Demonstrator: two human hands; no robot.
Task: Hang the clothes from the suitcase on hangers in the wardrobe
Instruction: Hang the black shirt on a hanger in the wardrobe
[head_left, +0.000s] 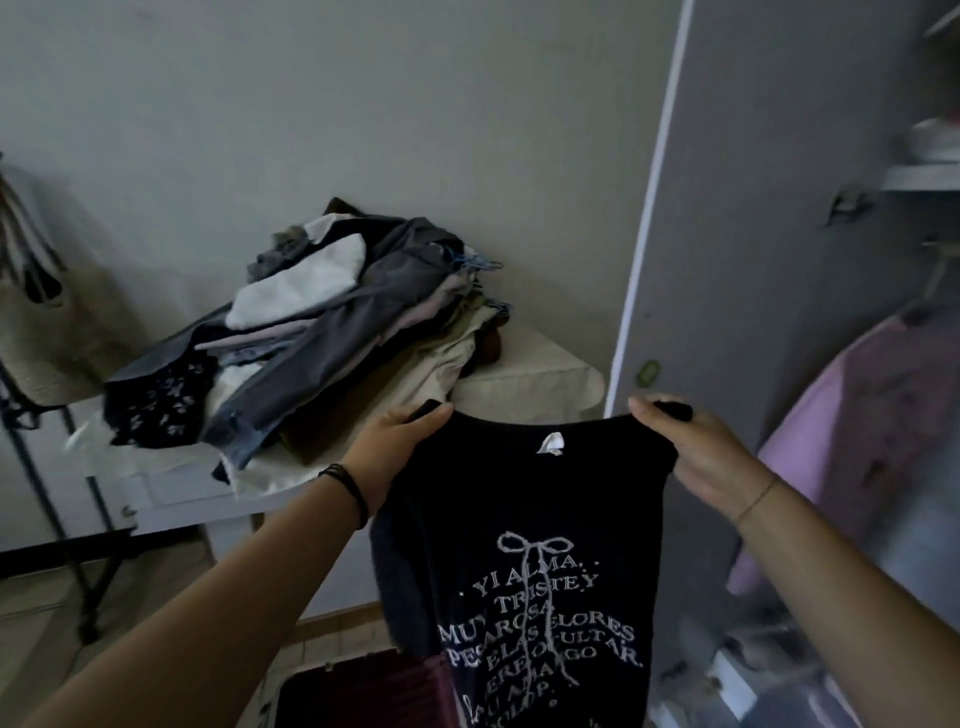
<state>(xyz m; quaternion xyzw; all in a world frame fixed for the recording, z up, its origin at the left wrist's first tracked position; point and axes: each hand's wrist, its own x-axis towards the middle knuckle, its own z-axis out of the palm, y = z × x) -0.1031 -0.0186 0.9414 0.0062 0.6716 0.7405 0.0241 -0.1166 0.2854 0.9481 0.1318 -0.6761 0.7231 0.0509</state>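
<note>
The black top (519, 493) is soft, matt cloth with a chalky white print. Behind it to the left, the pile of clothes (332, 322) is matt fabric, partly denim-like, on a pale cloth ironing board cover (540, 374). Right of the top, the wardrobe door (753, 234) looks smooth and matt; below the top, the suitcase (363, 691) has a ribbed shell.

Two grips: left grip (400, 447), right grip (696, 447). One black printed top (530, 545). One clothes pile (311, 322) on one surface (545, 374), garments within uncountable. One suitcase (363, 686). One wardrobe door (727, 260). One pink garment (852, 415). One woven bag (57, 332).
</note>
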